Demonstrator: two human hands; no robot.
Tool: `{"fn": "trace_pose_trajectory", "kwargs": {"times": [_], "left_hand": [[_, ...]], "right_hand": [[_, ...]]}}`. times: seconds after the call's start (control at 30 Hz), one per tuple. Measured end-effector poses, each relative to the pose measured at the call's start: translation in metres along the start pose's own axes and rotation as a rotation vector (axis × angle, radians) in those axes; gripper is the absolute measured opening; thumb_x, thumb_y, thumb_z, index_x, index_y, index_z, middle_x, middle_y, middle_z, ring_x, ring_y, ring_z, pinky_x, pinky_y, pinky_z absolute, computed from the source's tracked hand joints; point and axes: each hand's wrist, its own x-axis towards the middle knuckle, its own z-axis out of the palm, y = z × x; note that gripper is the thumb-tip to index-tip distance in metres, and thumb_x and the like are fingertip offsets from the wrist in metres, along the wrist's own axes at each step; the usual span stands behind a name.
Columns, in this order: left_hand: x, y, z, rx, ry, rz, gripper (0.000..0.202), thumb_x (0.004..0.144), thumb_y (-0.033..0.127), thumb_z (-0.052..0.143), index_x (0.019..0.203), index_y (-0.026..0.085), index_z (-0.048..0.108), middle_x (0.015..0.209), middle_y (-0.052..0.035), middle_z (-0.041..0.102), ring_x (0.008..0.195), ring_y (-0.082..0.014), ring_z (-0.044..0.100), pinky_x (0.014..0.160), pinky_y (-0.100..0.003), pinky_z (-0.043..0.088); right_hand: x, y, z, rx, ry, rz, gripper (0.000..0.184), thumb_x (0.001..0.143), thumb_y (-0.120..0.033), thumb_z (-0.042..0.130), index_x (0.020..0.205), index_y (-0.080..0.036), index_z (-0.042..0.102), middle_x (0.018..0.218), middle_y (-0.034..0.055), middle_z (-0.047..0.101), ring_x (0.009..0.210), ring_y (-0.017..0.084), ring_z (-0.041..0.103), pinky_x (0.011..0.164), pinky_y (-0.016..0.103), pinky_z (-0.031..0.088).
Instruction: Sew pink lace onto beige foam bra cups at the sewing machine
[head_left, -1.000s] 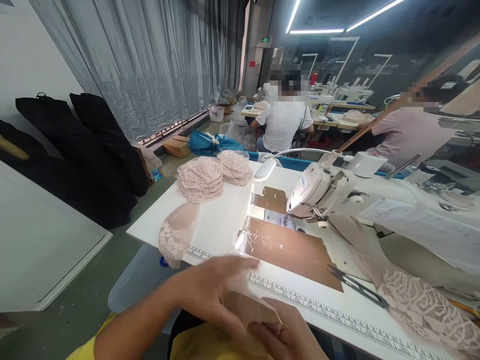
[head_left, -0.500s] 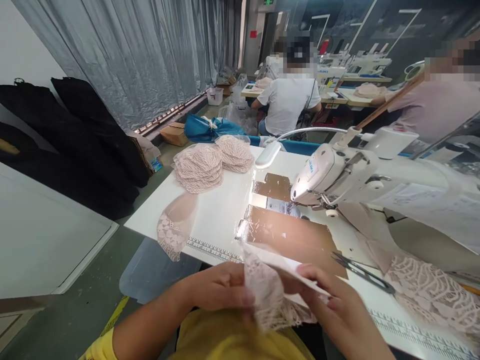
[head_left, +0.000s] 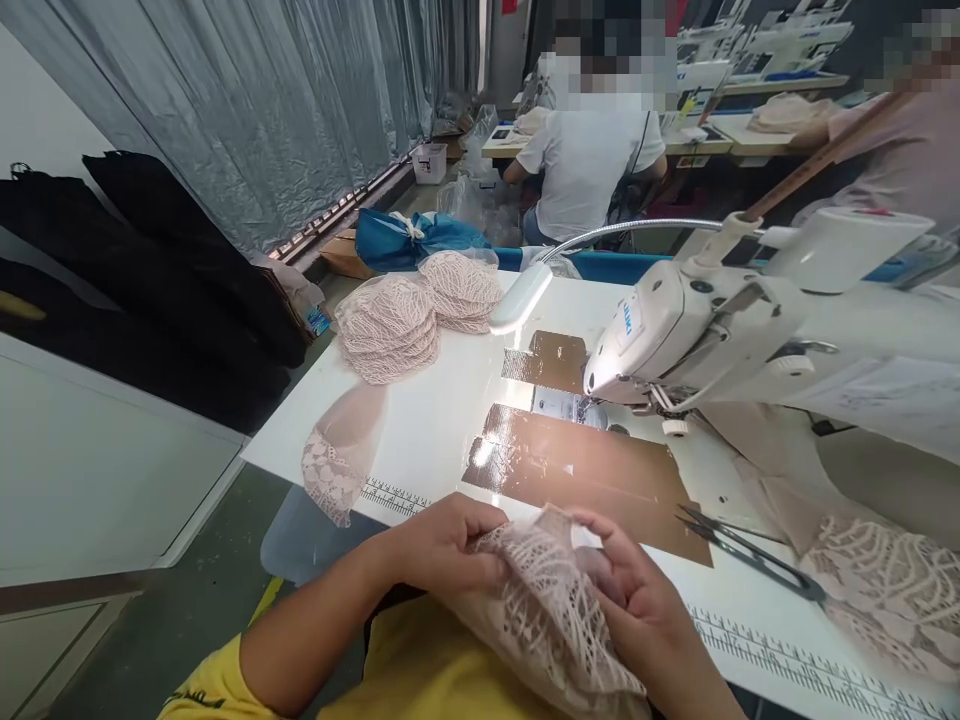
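Note:
Between both hands, at the table's front edge, is a pale pink lace piece [head_left: 551,600], bunched and hanging toward my lap. My left hand [head_left: 454,545] pinches its left side, thumb on top. On the other side my right hand [head_left: 637,590] is closed on its upper right edge; the fingertips are partly hidden by cloth. A single lace-and-mesh piece [head_left: 341,455] lies at the table's left edge. Thread snips or scissors [head_left: 754,555] rest to the right of my right hand. Ahead stands a white sewing machine [head_left: 645,335], its needle area over the brown-taped plate [head_left: 577,470].
Stacks of lace pieces [head_left: 390,325] sit at the table's far left, beside a lamp head [head_left: 521,298] on a bendable neck. More lace [head_left: 892,570] lies at right. A ruler strip [head_left: 795,650] runs along the front edge. A person in white [head_left: 585,165] sits beyond.
The lace piece has been turned and spread, so its patterned side now faces up. Both hands remain on it. The view has tilted down slightly.

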Motion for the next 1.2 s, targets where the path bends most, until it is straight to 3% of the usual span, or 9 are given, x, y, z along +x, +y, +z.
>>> {"fn": "trace_pose_trajectory", "kwargs": {"times": [0.13,0.23,0.3,0.5,0.73,0.87,0.97,1.07,1.2], "left_hand": [[0.008,0.004,0.006,-0.057,0.035,0.115,0.027,0.086,0.035,0.057,0.094,0.01,0.062,0.082,-0.0037,0.056,0.074,-0.0145,0.051,0.069,-0.023,0.042],[0.017,0.004,0.015,0.0,0.142,0.168,0.03,0.092,0.039,0.048,0.084,0.011,0.058,0.075,-0.0021,0.051,0.067,-0.0119,0.046,0.064,-0.022,0.039],[0.023,0.002,0.02,0.07,0.243,0.185,0.034,0.094,0.039,0.044,0.075,0.013,0.053,0.07,-0.0005,0.047,0.064,-0.0107,0.042,0.06,-0.022,0.036],[0.032,-0.002,0.016,0.122,0.28,0.126,0.038,0.093,0.043,0.047,0.07,0.013,0.051,0.068,-0.0001,0.045,0.061,-0.0103,0.04,0.057,-0.023,0.033],[0.025,-0.007,0.014,-0.935,0.303,-0.025,0.068,0.08,0.07,0.05,0.117,0.014,0.058,0.111,-0.0129,0.062,0.102,-0.0261,0.058,0.091,-0.039,0.044],[0.024,-0.003,0.033,-1.111,0.143,-0.044,0.071,0.073,0.058,0.068,0.128,0.014,0.055,0.127,-0.017,0.056,0.113,-0.0283,0.056,0.09,-0.037,0.046],[0.034,0.003,0.049,-1.095,0.24,-0.031,0.048,0.069,0.021,0.073,0.115,0.01,0.064,0.106,-0.0155,0.067,0.095,-0.0242,0.064,0.082,-0.031,0.048],[0.038,-0.002,0.053,-1.053,0.322,-0.058,0.041,0.054,0.002,0.07,0.094,0.011,0.071,0.079,-0.0076,0.07,0.072,-0.0175,0.065,0.068,-0.025,0.048],[0.013,-0.014,0.031,-0.842,0.059,-0.061,0.018,0.065,0.013,0.073,0.052,0.011,0.06,0.05,-0.0005,0.057,0.045,-0.0073,0.05,0.052,-0.019,0.042]], "right_hand": [[0.009,0.005,-0.015,-0.208,0.125,-0.158,0.058,0.079,-0.047,0.067,0.131,-0.026,0.052,0.072,-0.0005,0.064,0.066,0.016,0.058,0.061,0.025,0.047],[0.018,0.001,-0.022,-0.355,-0.046,-0.248,0.03,0.082,-0.048,0.062,0.094,-0.022,0.071,0.067,0.0006,0.061,0.061,0.016,0.054,0.058,0.026,0.045],[0.022,-0.007,-0.026,-0.355,-0.165,-0.264,0.04,0.087,-0.054,0.049,0.077,-0.021,0.07,0.067,0.0029,0.061,0.06,0.018,0.053,0.058,0.028,0.045],[0.024,-0.021,-0.027,-0.357,-0.25,-0.319,0.037,0.084,-0.054,0.054,0.076,-0.021,0.07,0.076,0.0048,0.064,0.072,0.022,0.059,0.068,0.03,0.048],[0.021,-0.016,-0.029,-0.012,0.2,-0.178,0.032,0.067,-0.053,0.073,0.066,-0.021,0.073,0.068,0.0051,0.067,0.069,0.025,0.062,0.062,0.032,0.05],[0.024,-0.018,-0.017,-0.22,0.326,-0.323,0.027,0.069,-0.047,0.073,0.06,-0.021,0.074,0.065,0.0047,0.067,0.064,0.022,0.06,0.061,0.03,0.05],[0.031,-0.017,-0.006,-0.249,0.271,-0.303,0.026,0.067,-0.043,0.076,0.055,-0.02,0.072,0.057,0.003,0.063,0.054,0.017,0.055,0.051,0.027,0.047],[0.037,-0.015,-0.007,0.11,0.231,-0.163,0.024,0.059,-0.041,0.082,0.066,-0.019,0.075,0.059,0.0033,0.066,0.055,0.019,0.059,0.055,0.031,0.052],[0.041,-0.018,-0.024,0.342,0.36,-0.162,0.033,0.054,-0.037,0.086,0.081,-0.023,0.075,0.073,0.0045,0.072,0.066,0.022,0.066,0.065,0.035,0.056]]}}
